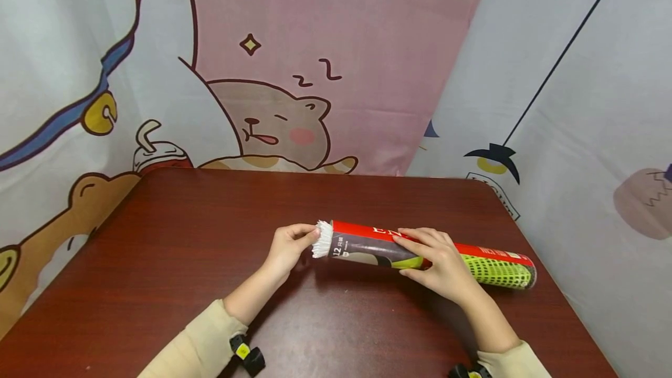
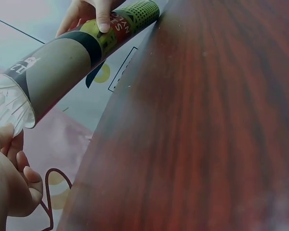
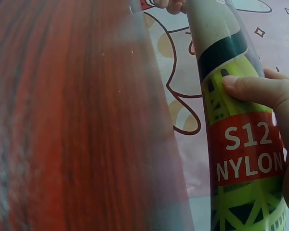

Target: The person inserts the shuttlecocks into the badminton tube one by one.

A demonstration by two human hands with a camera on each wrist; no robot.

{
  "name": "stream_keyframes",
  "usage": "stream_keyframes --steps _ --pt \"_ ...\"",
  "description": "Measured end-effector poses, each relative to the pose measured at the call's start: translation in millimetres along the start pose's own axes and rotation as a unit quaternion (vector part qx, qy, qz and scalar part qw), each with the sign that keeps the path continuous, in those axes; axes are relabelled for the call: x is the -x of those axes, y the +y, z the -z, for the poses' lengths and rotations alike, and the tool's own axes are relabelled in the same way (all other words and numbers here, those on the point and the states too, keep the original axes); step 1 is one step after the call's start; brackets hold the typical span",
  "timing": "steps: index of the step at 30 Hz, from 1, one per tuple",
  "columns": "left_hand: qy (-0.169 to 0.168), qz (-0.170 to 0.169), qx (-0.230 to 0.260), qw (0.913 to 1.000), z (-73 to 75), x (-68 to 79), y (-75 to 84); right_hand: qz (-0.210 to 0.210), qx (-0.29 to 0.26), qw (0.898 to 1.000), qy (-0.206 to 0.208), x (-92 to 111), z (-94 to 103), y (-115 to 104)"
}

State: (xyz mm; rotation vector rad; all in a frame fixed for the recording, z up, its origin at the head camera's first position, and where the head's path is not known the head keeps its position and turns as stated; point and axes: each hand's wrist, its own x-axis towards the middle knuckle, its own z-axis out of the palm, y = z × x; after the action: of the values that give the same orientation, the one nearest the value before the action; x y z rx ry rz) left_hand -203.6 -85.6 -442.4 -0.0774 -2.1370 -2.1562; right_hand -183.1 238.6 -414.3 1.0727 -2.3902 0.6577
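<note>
A long shuttlecock tube [image 1: 367,242], red, grey and lime green, lies slantwise over the table, printed "S12 NYLON" in the right wrist view. My right hand [image 1: 438,261] grips it around its middle, thumb on the near side and fingers over the top. At the tube's left end, the white feathery skirt of a shuttlecock [image 1: 322,239] sticks out of the opening. My left hand [image 1: 287,248] pinches the edge of that skirt between thumb and fingers. In the left wrist view the skirt [image 2: 8,103] fans out at the tube's mouth; the rest of the shuttlecock is hidden inside.
The dark red wooden table [image 1: 173,261] spreads under both hands. Behind it hangs a cloth [image 1: 367,45] with cartoon animals, reaching down to the table's far edge. Black straps with cameras [image 1: 247,354] sit at the cuffs of the beige sleeves.
</note>
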Motion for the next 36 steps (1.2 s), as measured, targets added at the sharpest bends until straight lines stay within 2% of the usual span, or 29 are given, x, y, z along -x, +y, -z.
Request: stream_keyframes --steps 7,14,23,31,36 --pt "-0.009 -0.010 0.016 0.9998 -5.7 0.2 10.0 -0.003 -0.004 1.000 0.004 0 2.2 -2" --pt "-0.011 -0.031 0.031 0.9990 -11.4 -4.6 7.0 -0.007 -0.003 1.000 0.009 1 4.2 -2" --pt "-0.028 -0.016 0.045 0.9984 -16.1 -6.3 9.8 -0.009 -0.006 1.000 0.010 1 6.1 -3" --pt "-0.050 -0.071 0.047 0.9951 -23.5 5.3 36.6 -0.006 -0.008 1.000 0.018 2 5.8 -1" --pt "-0.052 -0.092 0.048 0.9932 -27.4 3.7 36.6 -0.006 -0.007 1.000 0.022 2 5.6 -1"
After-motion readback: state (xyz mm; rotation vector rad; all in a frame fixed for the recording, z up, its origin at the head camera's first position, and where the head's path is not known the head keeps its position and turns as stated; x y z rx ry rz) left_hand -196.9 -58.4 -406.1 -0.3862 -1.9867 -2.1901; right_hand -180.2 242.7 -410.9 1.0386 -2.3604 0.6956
